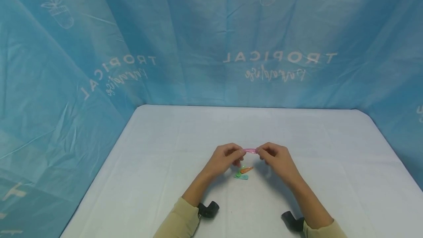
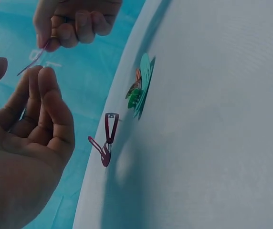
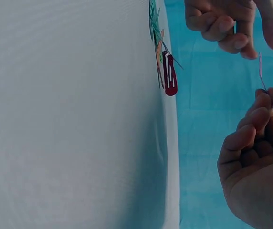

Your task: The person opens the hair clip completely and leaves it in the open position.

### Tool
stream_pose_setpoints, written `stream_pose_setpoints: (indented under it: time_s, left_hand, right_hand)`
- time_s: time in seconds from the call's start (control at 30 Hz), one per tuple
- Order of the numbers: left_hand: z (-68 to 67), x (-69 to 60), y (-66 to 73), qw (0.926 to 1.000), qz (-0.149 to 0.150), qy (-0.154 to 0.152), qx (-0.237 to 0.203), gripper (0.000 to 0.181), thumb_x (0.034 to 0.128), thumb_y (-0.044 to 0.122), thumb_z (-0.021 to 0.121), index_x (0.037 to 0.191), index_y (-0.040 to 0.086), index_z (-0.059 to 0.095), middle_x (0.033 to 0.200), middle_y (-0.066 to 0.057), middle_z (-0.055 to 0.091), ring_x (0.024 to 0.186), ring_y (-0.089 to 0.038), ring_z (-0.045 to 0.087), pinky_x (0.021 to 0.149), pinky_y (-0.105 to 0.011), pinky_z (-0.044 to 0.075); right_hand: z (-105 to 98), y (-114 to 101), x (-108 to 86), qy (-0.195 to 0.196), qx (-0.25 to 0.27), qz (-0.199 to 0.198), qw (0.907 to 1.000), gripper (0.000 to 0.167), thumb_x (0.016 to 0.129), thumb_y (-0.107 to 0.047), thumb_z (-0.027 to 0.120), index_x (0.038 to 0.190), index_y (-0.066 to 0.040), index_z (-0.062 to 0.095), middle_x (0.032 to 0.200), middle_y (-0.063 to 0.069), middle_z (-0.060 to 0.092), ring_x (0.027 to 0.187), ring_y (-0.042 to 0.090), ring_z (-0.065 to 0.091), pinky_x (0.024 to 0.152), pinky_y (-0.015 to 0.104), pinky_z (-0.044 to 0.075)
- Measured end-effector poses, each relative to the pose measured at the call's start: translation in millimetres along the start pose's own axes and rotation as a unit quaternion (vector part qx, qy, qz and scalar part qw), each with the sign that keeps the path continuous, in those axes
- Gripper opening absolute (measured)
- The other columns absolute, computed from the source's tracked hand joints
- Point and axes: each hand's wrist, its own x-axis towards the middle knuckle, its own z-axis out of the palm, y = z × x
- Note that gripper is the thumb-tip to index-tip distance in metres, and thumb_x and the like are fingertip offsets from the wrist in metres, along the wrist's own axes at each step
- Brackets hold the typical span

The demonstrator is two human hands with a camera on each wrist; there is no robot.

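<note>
A slim pink hair clip [image 1: 250, 150] is held above the table between the two hands. My right hand [image 1: 275, 155] pinches one end between thumb and fingertip, plainest in the right wrist view. At the other end, my left hand [image 1: 228, 155] has its thumb and fingers parted around the clip's tip; a gap shows in both wrist views. Beneath the hands lies a small cluster: an orange clip [image 1: 246, 170], a green clip [image 1: 238, 174] and a blue-green clip [image 1: 243, 177]. Dark red clip pieces [image 2: 109, 131] show beside the cluster in the wrist views.
A white cloth covers the table [image 1: 185, 127]. Blue curtain [image 1: 198, 47] with mirrored lettering hangs behind it and along the sides. Each wrist wears a black camera mount, such as the left one [image 1: 209, 209].
</note>
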Motion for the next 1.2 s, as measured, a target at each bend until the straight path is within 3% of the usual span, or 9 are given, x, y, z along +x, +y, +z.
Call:
stream_pose_setpoints:
  time_s: [0.27, 0.53, 0.83, 1.0, 1.1, 1.2]
  left_hand:
    - [0.8, -1.5, -3.7, 0.9986, 0.05, 0.016, 0.009, 0.028, 0.101, 0.023, 0.061, 0.105, -0.004, 0.069, 0.089, -0.023, 0.068, 0.072, -0.025, 0.064, 0.072, -0.027, 0.054]
    - [3.2, -2.7, -1.3, 0.996, 0.078, 0.044, 0.005, 0.017, 0.0999, 0.021, 0.063, 0.096, 0.007, 0.072, 0.083, -0.01, 0.067, 0.07, -0.015, 0.063, 0.069, -0.028, 0.056]
    - [5.9, -0.8, -1.7, 0.9962, 0.067, 0.054, 0.01, 0.019, 0.1008, 0.013, 0.06, 0.096, -0.001, 0.072, 0.082, -0.016, 0.068, 0.07, -0.017, 0.061, 0.068, -0.022, 0.052]
    - [6.1, -5.4, 13.3, 0.997, 0.051, 0.054, 0.019, 0.02, 0.1006, 0.006, 0.056, 0.096, -0.008, 0.07, 0.083, -0.022, 0.067, 0.07, -0.022, 0.061, 0.068, -0.021, 0.051]
    - [5.6, -10.5, 26.1, 0.9968, 0.058, 0.055, 0.008, 0.02, 0.0991, 0.004, 0.056, 0.093, -0.01, 0.068, 0.081, -0.024, 0.065, 0.068, -0.02, 0.06, 0.068, -0.023, 0.052]
    - [5.3, -8.8, 22.5, 0.9969, 0.056, 0.056, -0.001, 0.02, 0.0991, 0.005, 0.057, 0.093, -0.011, 0.068, 0.08, -0.024, 0.065, 0.068, -0.018, 0.06, 0.068, -0.023, 0.052]
  right_hand:
    - [2.4, -1.3, 0.4, -0.008, 0.002, 0.007, 0.9999, 0.025, 0.099, -0.032, 0.065, 0.1, -0.008, 0.072, 0.087, 0.014, 0.065, 0.074, 0.02, 0.056, 0.065, 0.027, 0.049]
    - [3.4, -0.4, -0.4, -0.006, 0.0, -0.003, 1.0, 0.024, 0.099, -0.032, 0.065, 0.1, -0.009, 0.071, 0.085, 0.011, 0.064, 0.074, 0.02, 0.057, 0.065, 0.027, 0.049]
    - [4.5, -0.8, -0.1, -0.016, -0.006, -0.016, 0.9997, 0.021, 0.1, -0.028, 0.063, 0.101, -0.008, 0.069, 0.082, 0.01, 0.064, 0.072, 0.019, 0.056, 0.064, 0.027, 0.049]
    - [5.7, -2.2, -0.7, -0.02, -0.006, -0.017, 0.9996, 0.02, 0.1, -0.027, 0.063, 0.101, -0.008, 0.069, 0.082, 0.01, 0.064, 0.071, 0.019, 0.057, 0.064, 0.027, 0.049]
    - [6.4, -2.3, -0.4, -0.023, -0.008, -0.014, 0.9996, 0.023, 0.1, -0.028, 0.062, 0.1, -0.007, 0.07, 0.082, 0.009, 0.063, 0.072, 0.019, 0.056, 0.064, 0.027, 0.049]
    - [6.7, -2.0, 0.2, -0.034, -0.007, -0.008, 0.9994, 0.026, 0.101, -0.028, 0.061, 0.098, -0.005, 0.07, 0.08, 0.008, 0.063, 0.071, 0.019, 0.056, 0.063, 0.027, 0.047]
